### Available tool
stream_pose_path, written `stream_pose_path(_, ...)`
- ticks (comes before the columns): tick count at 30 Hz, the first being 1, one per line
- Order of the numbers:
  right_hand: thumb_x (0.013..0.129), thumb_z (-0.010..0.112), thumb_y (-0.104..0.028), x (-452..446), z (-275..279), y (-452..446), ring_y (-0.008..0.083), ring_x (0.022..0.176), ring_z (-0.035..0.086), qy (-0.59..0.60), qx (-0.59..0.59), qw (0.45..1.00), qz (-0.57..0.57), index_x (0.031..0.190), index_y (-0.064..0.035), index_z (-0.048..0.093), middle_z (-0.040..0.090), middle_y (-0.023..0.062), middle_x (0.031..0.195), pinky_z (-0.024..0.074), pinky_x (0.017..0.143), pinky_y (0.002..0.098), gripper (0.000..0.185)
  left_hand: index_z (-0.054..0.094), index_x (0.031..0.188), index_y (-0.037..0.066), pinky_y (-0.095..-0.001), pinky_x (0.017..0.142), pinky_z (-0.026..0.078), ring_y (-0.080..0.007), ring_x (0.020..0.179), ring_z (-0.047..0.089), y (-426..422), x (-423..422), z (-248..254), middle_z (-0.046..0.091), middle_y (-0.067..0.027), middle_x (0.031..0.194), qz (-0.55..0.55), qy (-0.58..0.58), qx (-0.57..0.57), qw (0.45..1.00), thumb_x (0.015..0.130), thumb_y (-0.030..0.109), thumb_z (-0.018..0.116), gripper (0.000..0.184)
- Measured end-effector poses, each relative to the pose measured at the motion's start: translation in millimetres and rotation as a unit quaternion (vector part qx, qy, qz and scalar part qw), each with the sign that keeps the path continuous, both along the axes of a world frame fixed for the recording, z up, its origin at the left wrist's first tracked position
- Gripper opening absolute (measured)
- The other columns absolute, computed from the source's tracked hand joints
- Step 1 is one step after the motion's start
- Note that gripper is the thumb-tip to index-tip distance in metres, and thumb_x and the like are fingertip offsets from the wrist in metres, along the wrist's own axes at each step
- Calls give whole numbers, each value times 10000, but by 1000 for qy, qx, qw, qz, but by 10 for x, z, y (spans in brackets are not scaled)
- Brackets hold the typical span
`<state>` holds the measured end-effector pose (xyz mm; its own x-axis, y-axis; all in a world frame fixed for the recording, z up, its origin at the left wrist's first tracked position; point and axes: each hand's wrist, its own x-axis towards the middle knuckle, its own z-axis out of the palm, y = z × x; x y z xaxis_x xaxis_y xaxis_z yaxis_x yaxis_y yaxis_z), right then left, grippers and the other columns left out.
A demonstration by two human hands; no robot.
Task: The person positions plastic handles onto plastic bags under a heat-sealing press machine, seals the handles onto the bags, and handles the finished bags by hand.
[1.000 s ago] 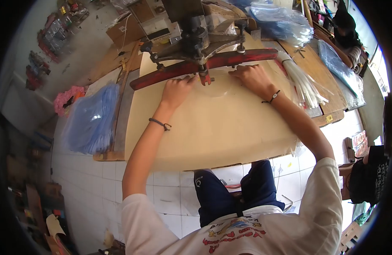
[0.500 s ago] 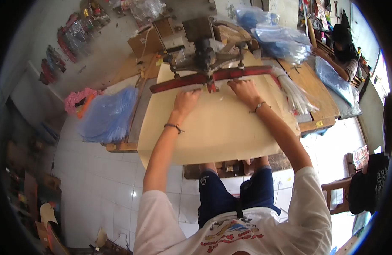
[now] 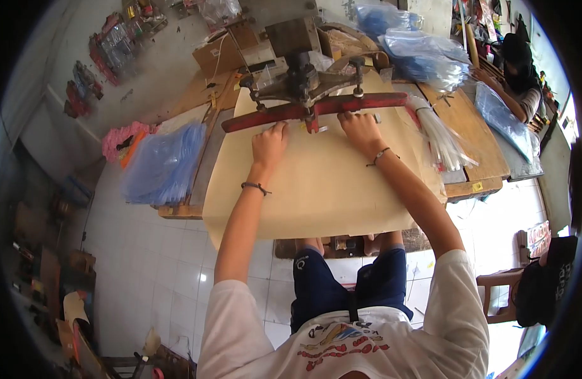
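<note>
My left hand (image 3: 270, 146) is closed, fingers curled and pressed together, over the tan sheet (image 3: 316, 196) that covers the work surface. Just in front of it runs the long red bar (image 3: 259, 119) of a metal press (image 3: 303, 85). My right hand (image 3: 362, 132) is closed too, its fingertips near the right half of that bar. Small glints lie between the hands below the press. Whatever the fingers pinch is too clear or too small to make out.
Bluish clear plastic bags (image 3: 161, 164) lie on the left, with more plastic bags (image 3: 427, 57) at the back right. A bundle of clear strips (image 3: 437, 136) rests right of the sheet. Another person (image 3: 515, 76) sits at the far right. A wooden chair (image 3: 498, 294) stands lower right.
My left hand has shifted slightly left, with its fingers drawn closer together. The right hand has barely moved. The whole view has tilted a little.
</note>
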<state>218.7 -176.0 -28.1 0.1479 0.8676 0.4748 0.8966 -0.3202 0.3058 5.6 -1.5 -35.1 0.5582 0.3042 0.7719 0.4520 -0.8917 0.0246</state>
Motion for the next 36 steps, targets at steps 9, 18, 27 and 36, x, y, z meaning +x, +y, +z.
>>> stream_pose_path(9, 943, 556, -142, -31, 28, -141, 280, 746, 722, 93, 82, 989, 81, 1098, -136, 622, 682, 44, 944, 555, 612, 409, 168, 750, 1045, 126, -398, 639, 571, -299, 748, 724, -69, -299, 110, 755, -96, 892, -68, -16, -8, 998, 895, 129, 683, 165)
stream_pose_path(18, 974, 571, -220, -155, 109, -122, 248, 787, 712, 123, 87, 968, 200, 1154, -207, 660, 681, 9, 911, 542, 618, 404, 201, 776, 976, 151, -373, 706, 510, -250, 794, 665, -617, -892, 260, 683, -34, 847, 34, 68, 41, 996, 847, 138, 728, 138)
stream_pose_path(27, 979, 593, -210, -107, 177, -178, 327, 937, 680, 269, 106, 899, 330, 1092, -135, 678, 705, 88, 1041, 549, 793, 439, 160, 784, 1001, 136, -414, 921, 436, -259, 1039, 596, -2233, -1114, 432, 631, -56, 1006, -121, 123, -241, 955, 839, 205, 772, 176)
stream_pose_path(36, 950, 616, -106, -57, 256, -234, 333, 971, 687, 343, 52, 873, 344, 1156, -102, 632, 724, 113, 1063, 534, 843, 422, 207, 630, 1349, 110, -471, 1115, 306, -322, 1309, 441, -2205, -1083, 94, 497, -115, 1393, -79, 120, -222, 964, 930, 317, 687, 471)
